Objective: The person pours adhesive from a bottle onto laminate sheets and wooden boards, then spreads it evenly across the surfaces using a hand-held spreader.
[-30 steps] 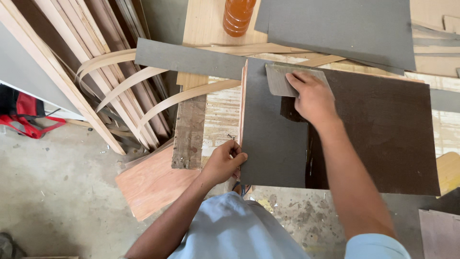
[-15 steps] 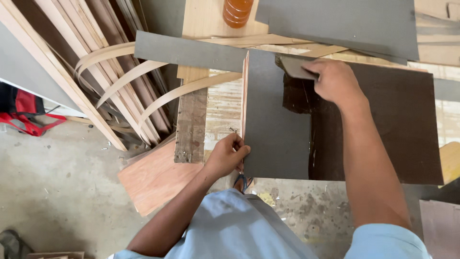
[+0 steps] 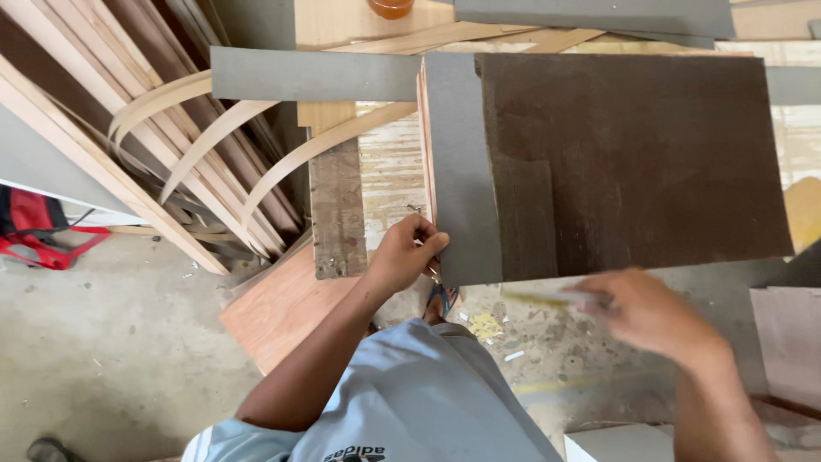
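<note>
Grey laminate: the grey laminate strip (image 3: 462, 162) lies along the left edge of the dark brown board (image 3: 633, 154), just beyond my left hand.
Left hand: my left hand (image 3: 409, 252) pinches the near corner of the board where the strip ends, fingers closed on the edge, thumb tucked against the thin wood edge.
Right hand: my right hand (image 3: 650, 312) hovers off the board's near edge, blurred, fingers closed on a thin pale flat tool (image 3: 547, 296) that points toward my left hand; what kind of tool I cannot tell.
Board: it lies flat ahead of both hands, its near edge between them, its far side beyond my right hand.
Left of my left hand: a rough wooden plank (image 3: 338, 210) just beside it, then bent pale veneer strips (image 3: 222, 128) arching over stacked timber lengths (image 3: 103, 154).
Beyond my left hand: a long grey strip (image 3: 312, 75) lies crosswise, touching the top of the laminate strip.
Under my left arm: a reddish plywood sheet (image 3: 282, 312) on the concrete floor (image 3: 111, 342).
Far left: a red bag (image 3: 34, 227) by the timber.
Between my hands: bare speckled floor with a small yellow scrap (image 3: 486, 325); nothing lies between my right hand and the board edge.
Far edge: the base of an orange bottle (image 3: 392, 7) on pale wood.
</note>
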